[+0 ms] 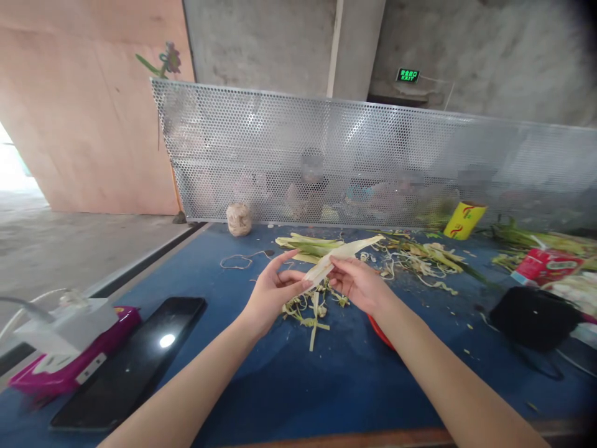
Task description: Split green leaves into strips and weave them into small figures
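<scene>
A pale corn husk strip (352,249) stretches between my two hands above the blue table. The fingers of my left hand (273,289) pinch its lower left end. My right hand (359,283) grips it near the middle, and its pointed tip sticks out up and to the right. Just behind lies a small pile of green and pale husks (308,244). Beneath my hands are torn husk scraps and thin strips (314,314). Part of a red object (380,333) shows beside my right forearm, which hides the rest.
A phone (135,361) and a purple power strip (84,354) lie on the left. A ball of twine (239,219) stands at the back, before a perforated metal screen (261,149). To the right are husk scraps (433,255), a yellow roll (465,220), a red carton (545,266) and a black object (536,317).
</scene>
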Available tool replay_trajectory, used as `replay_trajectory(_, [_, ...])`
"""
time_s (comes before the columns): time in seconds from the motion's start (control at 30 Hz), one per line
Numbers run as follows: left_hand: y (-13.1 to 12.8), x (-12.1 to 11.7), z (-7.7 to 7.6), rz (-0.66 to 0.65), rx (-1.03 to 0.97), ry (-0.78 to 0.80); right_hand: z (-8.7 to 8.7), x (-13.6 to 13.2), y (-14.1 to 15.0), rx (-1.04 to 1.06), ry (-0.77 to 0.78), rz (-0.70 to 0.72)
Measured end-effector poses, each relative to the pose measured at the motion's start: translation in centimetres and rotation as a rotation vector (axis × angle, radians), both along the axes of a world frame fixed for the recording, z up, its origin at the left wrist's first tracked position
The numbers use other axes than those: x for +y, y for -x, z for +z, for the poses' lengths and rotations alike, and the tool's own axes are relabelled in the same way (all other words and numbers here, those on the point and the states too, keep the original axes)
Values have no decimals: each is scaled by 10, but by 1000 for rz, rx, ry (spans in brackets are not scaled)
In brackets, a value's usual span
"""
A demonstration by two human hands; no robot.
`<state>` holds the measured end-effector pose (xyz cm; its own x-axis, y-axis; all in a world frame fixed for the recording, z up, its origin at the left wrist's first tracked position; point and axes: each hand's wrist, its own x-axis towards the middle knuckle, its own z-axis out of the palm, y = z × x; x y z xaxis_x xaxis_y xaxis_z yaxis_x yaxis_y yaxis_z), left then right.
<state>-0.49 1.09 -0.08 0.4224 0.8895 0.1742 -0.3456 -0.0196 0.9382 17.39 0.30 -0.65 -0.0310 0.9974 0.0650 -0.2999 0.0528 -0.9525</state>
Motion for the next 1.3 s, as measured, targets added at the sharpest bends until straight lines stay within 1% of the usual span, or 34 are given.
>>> replay_trajectory(0.1, [0, 0, 0, 41, 60, -17, 4, -5, 4, 158, 90, -5])
replay_trajectory(0.2, [0, 1, -1, 76, 130, -34, 5, -11, 9, 93, 115, 50])
replay_trajectory(0.33, [-3, 0, -3, 50, 193, -86, 1, -15, 16, -35, 29, -1])
replay_trajectory(0.43, [-4, -1, -4, 38, 239, -130, -2, -15, 20, -96, -40, -13])
replay_trajectory(0.5, [-4, -2, -4, 47, 271, -153, -2, -16, 22, -123, -68, -28])
replay_trajectory(0.6, [-3, -3, -5, 24, 288, -169, -2, -16, 22, -160, -90, -30])
replay_trajectory(0.67, [-3, -3, -5, 6, 288, -180, -3, -16, 21, -142, -67, -2])
replay_trajectory(0.73, [-2, -3, -5, 6, 288, -209, -5, -17, 20, -68, 4, 40])
replay_trajectory(0.83, [-1, -5, -3, -3, 267, -294, -6, -18, 20, 79, 135, 113])
replay_trajectory(0.9, [-1, -7, -2, -31, 222, -347, -5, -19, 19, 135, 179, 168])
replay_trajectory(1.03, [-1, -12, 0, -103, 100, -386, -1, -23, 18, 154, 195, 249])
replay_trajectory(1.13, [0, -13, 1, -119, 82, -386, 1, -25, 18, 142, 187, 271])
replay_trajectory(1.2, [0, -11, 1, -100, 128, -368, 2, -24, 17, 122, 165, 259])
replay_trajectory(1.3, [1, -4, -1, 4, 215, -316, 7, -21, 10, 63, 141, 206])
